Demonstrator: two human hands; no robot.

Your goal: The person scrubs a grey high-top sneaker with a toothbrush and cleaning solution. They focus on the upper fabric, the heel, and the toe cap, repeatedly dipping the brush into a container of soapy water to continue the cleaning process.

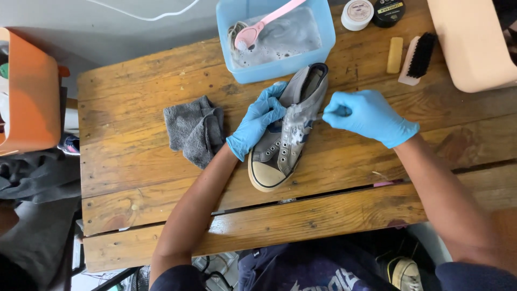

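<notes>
The left hand (pixel 257 119) is gripping the soapy grey shoe (pixel 288 134) mid-worktop (pixel 134 178) while the right hand (pixel 369 116), fingers curled, is pinching something small against its side, apparently scrubbing, so steady strokes seem called for; the shoe's long axis is running toe at 7 o'clock, heel at 1.

grey sneaker (pixel 288 134), blue gloves, grey cloth (pixel 195 129), pink brush (pixel 264 22)

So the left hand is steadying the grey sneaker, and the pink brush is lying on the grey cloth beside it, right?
Not quite. The head view shows the pink brush resting in the blue tub of soapy water, not on the grey cloth. The left hand does steady the grey sneaker.
</notes>
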